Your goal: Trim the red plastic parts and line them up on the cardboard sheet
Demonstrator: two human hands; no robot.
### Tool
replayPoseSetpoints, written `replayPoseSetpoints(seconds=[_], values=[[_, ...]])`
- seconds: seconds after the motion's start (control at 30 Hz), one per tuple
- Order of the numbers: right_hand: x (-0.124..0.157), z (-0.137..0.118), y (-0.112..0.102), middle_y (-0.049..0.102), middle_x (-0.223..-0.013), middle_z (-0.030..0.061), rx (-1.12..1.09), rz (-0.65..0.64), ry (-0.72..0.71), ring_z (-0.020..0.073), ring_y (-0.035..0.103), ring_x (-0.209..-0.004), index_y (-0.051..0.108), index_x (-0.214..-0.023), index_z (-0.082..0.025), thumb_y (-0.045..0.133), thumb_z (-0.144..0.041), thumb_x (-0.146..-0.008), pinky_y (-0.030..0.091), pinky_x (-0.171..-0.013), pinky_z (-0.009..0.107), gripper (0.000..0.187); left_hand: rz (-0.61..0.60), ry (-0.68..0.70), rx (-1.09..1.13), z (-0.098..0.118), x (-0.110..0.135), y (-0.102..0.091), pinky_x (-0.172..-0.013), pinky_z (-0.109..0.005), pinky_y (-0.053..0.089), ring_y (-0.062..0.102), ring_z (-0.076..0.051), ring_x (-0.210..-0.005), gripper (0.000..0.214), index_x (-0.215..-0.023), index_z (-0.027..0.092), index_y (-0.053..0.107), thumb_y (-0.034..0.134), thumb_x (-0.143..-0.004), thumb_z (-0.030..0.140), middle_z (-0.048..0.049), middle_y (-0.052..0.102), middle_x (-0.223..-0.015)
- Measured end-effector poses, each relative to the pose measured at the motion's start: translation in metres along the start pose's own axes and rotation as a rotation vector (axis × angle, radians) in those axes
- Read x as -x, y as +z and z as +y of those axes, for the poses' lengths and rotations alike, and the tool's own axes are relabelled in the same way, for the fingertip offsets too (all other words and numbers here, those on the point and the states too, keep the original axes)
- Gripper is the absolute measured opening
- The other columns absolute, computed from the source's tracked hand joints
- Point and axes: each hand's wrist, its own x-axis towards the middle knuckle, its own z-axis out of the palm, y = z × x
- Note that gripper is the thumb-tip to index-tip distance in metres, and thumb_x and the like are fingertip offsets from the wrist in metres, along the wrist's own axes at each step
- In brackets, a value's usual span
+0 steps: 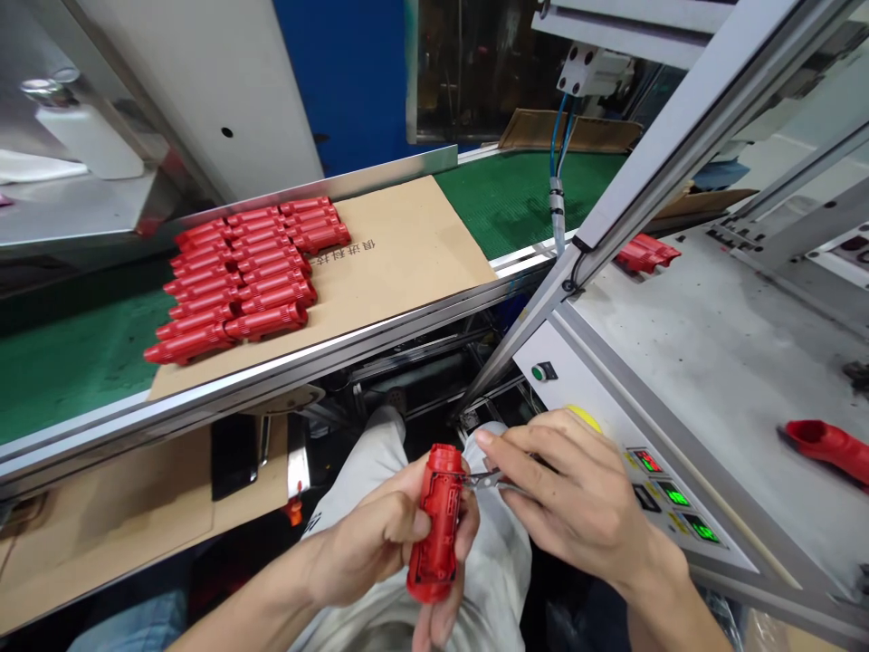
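My left hand (380, 539) is closed around a red plastic housing (440, 525), thumb on its face and fingers behind. The housing is held upright above my lap, its moulded inner side turned up. In my right hand (577, 498) is a small pair of metal nippers (485, 480); the fingers are wrapped round the handles, which are mostly hidden. The tips of the nippers meet the upper right edge of the housing. Several similar red housings (264, 319) lie in rows on a cardboard sheet (400, 263) at the left.
The cardboard rests on a green conveyor belt (502, 204). A metal frame post (625, 172) rises at the right beside a machine table (679, 335) bearing more red parts (828, 445). Its front panel has lit displays (675, 493). A phone (234, 453) lies on a lower shelf.
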Motion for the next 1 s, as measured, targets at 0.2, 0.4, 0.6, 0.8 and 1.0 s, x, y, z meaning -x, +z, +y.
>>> replayPoseSetpoints(seconds=[0.2, 0.4, 0.6, 0.8, 1.0], values=[[-0.003, 0.000, -0.002, 0.077, -0.103, 0.0092, 0.025, -0.032, -0.012, 0.0226, 0.063, -0.089, 0.066, -0.143, -0.012, 0.074, -0.005, -0.094, 0.055, -0.077, 0.042, 0.050, 0.020, -0.029, -0.051, 0.002, 0.001, 0.001, -0.040, -0.020, 0.043, 0.065, -0.020, -0.043, 0.023, -0.101, 0.016, 0.061, 0.056, -0.094, 0.037, -0.0065, 0.068, -0.059], [-0.002, -0.001, -0.002, 0.076, -0.102, 0.0083, 0.008, -0.057, 0.016, 0.0215, 0.061, -0.086, 0.067, -0.143, -0.013, 0.074, -0.005, -0.095, 0.052, -0.074, 0.040, 0.049, 0.073, -0.025, -0.053, -0.001, 0.007, -0.007, -0.043, -0.021, 0.048, 0.071, -0.022, -0.049, 0.019, -0.105, 0.018, 0.059, 0.060, -0.091, 0.031, -0.0049, 0.069, -0.068], [-0.004, -0.003, -0.004, 0.077, -0.099, 0.0073, 0.121, -0.036, -0.016, 0.0218, 0.060, -0.086, 0.066, -0.143, -0.013, 0.075, -0.004, -0.095, 0.052, -0.076, 0.040, 0.050, 0.108, -0.033, -0.088, -0.002, 0.012, -0.011, -0.043, -0.021, 0.049, 0.073, -0.023, -0.053, 0.018, -0.107, 0.018, 0.059, 0.056, -0.095, 0.030, -0.0072, 0.071, -0.071], [-0.006, -0.002, -0.005, 0.077, -0.098, 0.0055, 0.140, -0.077, -0.036, 0.0212, 0.060, -0.085, 0.065, -0.146, -0.014, 0.075, -0.005, -0.096, 0.051, -0.076, 0.039, 0.052, 0.132, -0.053, -0.116, 0.003, 0.019, -0.014, -0.043, -0.021, 0.048, 0.074, -0.022, -0.056, 0.024, -0.111, 0.019, 0.059, 0.063, -0.091, 0.031, -0.0051, 0.070, -0.078], [-0.006, 0.000, -0.004, 0.079, -0.101, 0.0058, 0.206, -0.103, -0.082, 0.0212, 0.058, -0.083, 0.063, -0.149, -0.014, 0.075, -0.005, -0.096, 0.048, -0.075, 0.039, 0.055, 0.139, -0.076, -0.150, 0.005, 0.024, -0.021, -0.043, -0.020, 0.046, 0.072, -0.021, -0.054, 0.022, -0.110, 0.019, 0.060, 0.063, -0.092, 0.031, -0.0038, 0.067, -0.075]])
